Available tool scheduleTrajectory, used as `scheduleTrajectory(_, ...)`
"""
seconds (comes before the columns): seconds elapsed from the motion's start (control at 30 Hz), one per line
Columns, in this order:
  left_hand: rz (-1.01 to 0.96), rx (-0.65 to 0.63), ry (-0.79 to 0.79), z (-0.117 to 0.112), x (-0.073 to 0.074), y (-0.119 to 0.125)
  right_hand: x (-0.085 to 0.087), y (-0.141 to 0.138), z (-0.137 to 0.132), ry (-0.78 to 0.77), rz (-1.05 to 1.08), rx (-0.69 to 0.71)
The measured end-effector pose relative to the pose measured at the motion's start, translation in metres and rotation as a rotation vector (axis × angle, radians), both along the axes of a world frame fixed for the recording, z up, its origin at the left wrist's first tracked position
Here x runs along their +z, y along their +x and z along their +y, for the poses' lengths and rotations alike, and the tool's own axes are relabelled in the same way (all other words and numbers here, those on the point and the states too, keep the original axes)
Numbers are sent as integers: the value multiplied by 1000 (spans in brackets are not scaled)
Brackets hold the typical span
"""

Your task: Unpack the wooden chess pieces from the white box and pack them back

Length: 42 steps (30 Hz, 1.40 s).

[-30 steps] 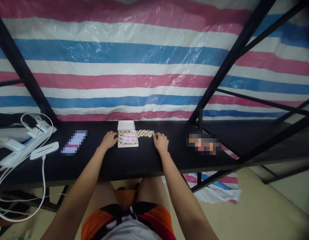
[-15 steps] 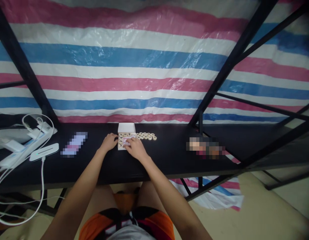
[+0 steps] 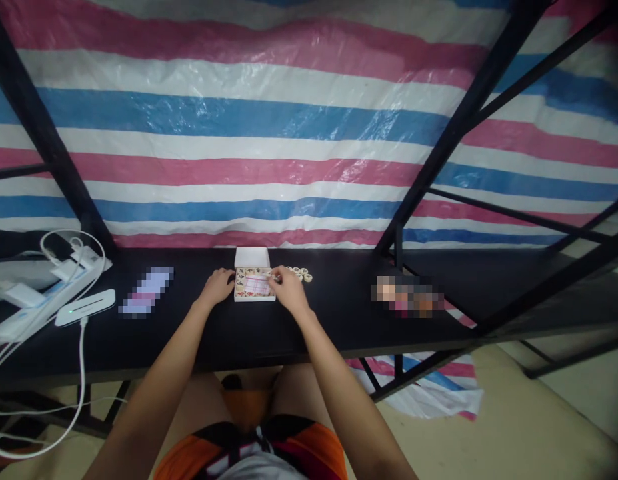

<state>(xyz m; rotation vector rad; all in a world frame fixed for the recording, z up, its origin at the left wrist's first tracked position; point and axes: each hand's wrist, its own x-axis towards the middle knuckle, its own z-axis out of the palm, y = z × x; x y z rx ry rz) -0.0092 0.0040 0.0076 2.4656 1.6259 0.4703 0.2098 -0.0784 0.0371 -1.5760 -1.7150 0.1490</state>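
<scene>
Lying between left hand (image 3: 219,287) and right hand (image 3: 291,291), the open white box (image 3: 255,298), both hands' grips unclear.

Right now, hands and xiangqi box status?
Left hand beside the xiangqi box; right hand at its right edge, grip unclear. Lid open. Right hand partly blocks loose xiangqi pieces.

- black tabletop (image 3: 239,340)
- mid: open white box (image 3: 254,299), round pieces (image 3: 307,277) just right
- left: power strip (image 3: 43,300), white device (image 3: 86,307), pixelated slab (image 3: 147,292)
- right: pixelated item (image 3: 406,297), unreadable
</scene>
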Motion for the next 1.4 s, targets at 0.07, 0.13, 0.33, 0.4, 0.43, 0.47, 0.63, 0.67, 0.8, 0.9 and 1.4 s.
scheduleTrajectory(0.07, -45, 9, 2, -1, 1, 0, -8, 24, 3, -12, 66, -92)
scheduleTrajectory(0.13, -67, 1, -3, -2, 2, -1, -18, 39, 7, -44, 111, -163)
scheduleTrajectory(0.33, -8, -31, 15, -5, 4, -1, -40, 41, 7, -110, 102, -149)
scheduleTrajectory(0.4, -16, -27, 9, -5, 5, -1, -42, 39, 6, -103, 52, -137)
scheduleTrajectory(0.43, -28, -26, 2, -6, 6, -1, -42, 38, 6, -102, 26, -131)
scheduleTrajectory(0.47, -43, -27, -5, -6, 6, -1, -42, 38, 7, -102, 2, -127)
scheduleTrajectory(0.63, -66, -29, -17, -7, 9, 0, -42, 38, 7, -102, -79, -113)
scheduleTrajectory(0.67, -63, -29, -20, -7, 9, 0, -41, 38, 7, -102, -87, -107)
scheduleTrajectory(0.8, -52, -22, -31, -5, 8, 0, -41, 37, 7, -100, -115, -76)
scheduleTrajectory(0.9, -39, -23, -36, -4, 7, 0, -42, 38, 7, -90, -118, -54)
scheduleTrajectory(1.4, -52, -13, -20, 0, 3, -1, -34, 27, 1, 128, -47, 68)
